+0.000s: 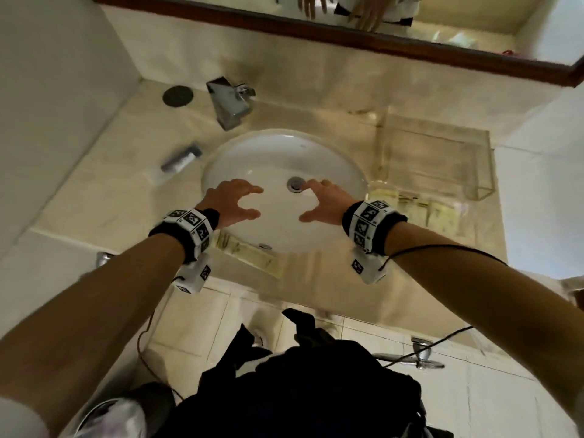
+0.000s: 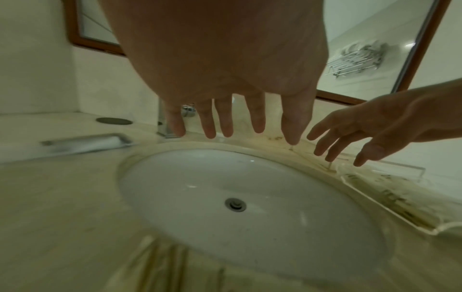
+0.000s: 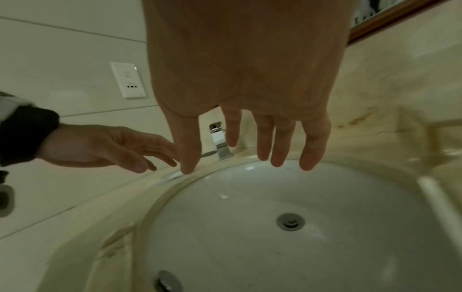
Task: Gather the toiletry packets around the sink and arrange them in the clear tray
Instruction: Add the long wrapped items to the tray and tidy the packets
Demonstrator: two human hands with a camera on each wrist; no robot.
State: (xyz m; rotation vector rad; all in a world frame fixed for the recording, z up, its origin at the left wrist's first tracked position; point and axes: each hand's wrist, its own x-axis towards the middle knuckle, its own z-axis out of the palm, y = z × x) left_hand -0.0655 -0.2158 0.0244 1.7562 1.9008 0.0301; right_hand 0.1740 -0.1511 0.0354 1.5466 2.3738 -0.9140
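Both hands hover over the white sink [image 1: 331, 162], fingers spread and holding nothing. My left hand [image 1: 249, 200] is over the basin's left half and my right hand [image 1: 313, 200] is near the drain. The clear tray [image 1: 442, 159] stands on the counter right of the sink and looks bare inside. A pale yellow packet [image 1: 414, 210] lies in front of the tray, and another pale packet [image 1: 252, 256] lies on the front rim at my left wrist. A grey tube-like packet [image 1: 181, 158] lies left of the basin, also blurred in the left wrist view [image 2: 85, 142].
A chrome faucet [image 1: 230, 102] stands behind the sink, with a dark round disc [image 1: 178, 95] to its left. A wood-framed mirror [image 1: 347, 36] runs along the back wall. A wall socket [image 3: 128, 83] sits on the left wall. The counter's front edge is close to my body.
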